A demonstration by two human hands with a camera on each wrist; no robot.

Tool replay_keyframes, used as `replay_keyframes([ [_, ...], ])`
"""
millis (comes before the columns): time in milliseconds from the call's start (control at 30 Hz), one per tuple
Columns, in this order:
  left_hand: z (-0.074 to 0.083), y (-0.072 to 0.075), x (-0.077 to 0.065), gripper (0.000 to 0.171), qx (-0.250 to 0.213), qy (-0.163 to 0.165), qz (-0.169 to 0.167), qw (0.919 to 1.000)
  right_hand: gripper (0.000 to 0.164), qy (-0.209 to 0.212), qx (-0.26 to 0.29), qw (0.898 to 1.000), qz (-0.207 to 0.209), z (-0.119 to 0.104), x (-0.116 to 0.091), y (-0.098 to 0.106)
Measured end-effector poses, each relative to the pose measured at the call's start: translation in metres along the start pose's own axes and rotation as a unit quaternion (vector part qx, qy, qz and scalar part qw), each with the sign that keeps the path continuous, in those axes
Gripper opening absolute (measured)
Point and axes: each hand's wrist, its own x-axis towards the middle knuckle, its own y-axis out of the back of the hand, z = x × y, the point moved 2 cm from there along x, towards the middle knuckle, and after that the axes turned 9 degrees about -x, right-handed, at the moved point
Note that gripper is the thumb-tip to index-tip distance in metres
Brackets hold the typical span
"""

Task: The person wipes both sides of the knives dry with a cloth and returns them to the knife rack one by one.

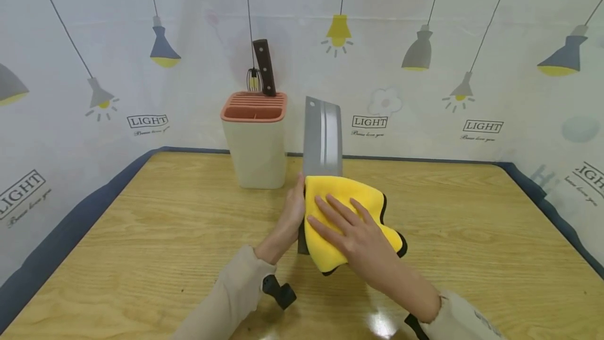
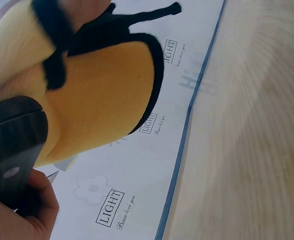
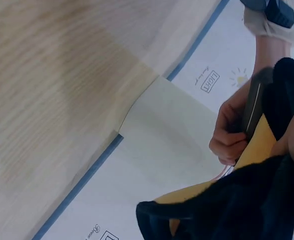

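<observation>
A wide-bladed cleaver [image 1: 313, 138] stands upright over the table in the head view, its blade pointing up and away. My left hand [image 1: 293, 209] grips its dark handle [image 2: 11, 145], fingers curled round it in the right wrist view. A yellow cloth [image 1: 349, 187] with black edging covers the lower part of the blade, and its loose corner spreads to the right. Over the cloth lies my right hand [image 1: 358, 240], its straight fingers spread and pressing on it; the thumb is hidden. The left wrist view shows the cloth's yellow face beyond the handle.
A white knife block [image 1: 258, 153] with a coral slotted top stands at the back, left of the cleaver. A dark-handled knife [image 1: 265, 67] and a small whisk [image 1: 254, 81] stick out of it. The wooden table [image 1: 155, 224] meets a lamp-printed backdrop [image 1: 292, 14].
</observation>
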Motion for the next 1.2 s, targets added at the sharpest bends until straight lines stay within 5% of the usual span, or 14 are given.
replay_keyframes([
  [167, 0.006, -0.001, 0.001, 0.053, -0.024, 0.009, 0.02, 0.9994, 0.076, 0.023, -0.015, 1.0, 0.015, -0.004, -0.004, 0.004],
  [733, 0.007, -0.001, 0.002, 0.047, -0.081, 0.003, -0.027, 0.9963, 0.069, 0.072, -0.078, 0.994, 0.001, -0.007, -0.007, 0.013],
  [967, 0.003, -0.001, 0.001, 0.044, -0.031, 0.011, 0.007, 0.9995, 0.066, 0.058, -0.098, 0.993, -0.019, 0.001, 0.002, 0.01],
  [1200, 0.0, -0.002, 0.001, 0.044, 0.026, -0.01, 0.005, 0.9996, 0.069, 0.033, -0.091, 0.995, -0.017, 0.012, 0.012, 0.007],
])
